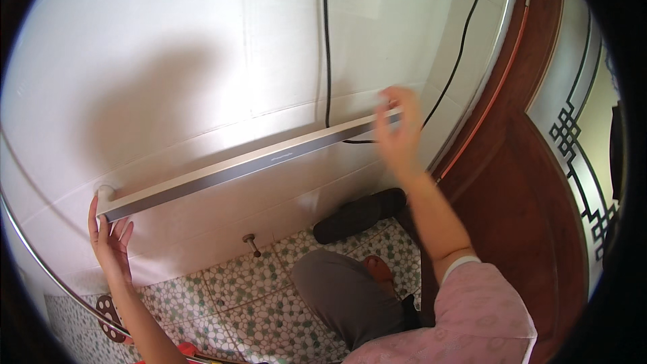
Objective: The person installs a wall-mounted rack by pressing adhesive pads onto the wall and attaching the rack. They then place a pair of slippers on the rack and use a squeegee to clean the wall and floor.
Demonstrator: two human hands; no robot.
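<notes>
Cable [327,47] dangles behind the long grey bar [236,170] along the white wall [404,27], a metal fitting [253,246] jutting below, a dark oblong thing [357,217] near the patterned floor [263,320], and it's one bar, two hands, left hand [111,244] with fingers parted around one end, right hand [397,131] blurred at the other, neither's grip tellable

Bar [269,156] before wall [202,34], cable [327,40] behind bar, door [505,229] right.

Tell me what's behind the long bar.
Behind the bar are the white wall and a black cable, which drops behind it and shows again below. Their covered stretches cannot be seen.
</notes>
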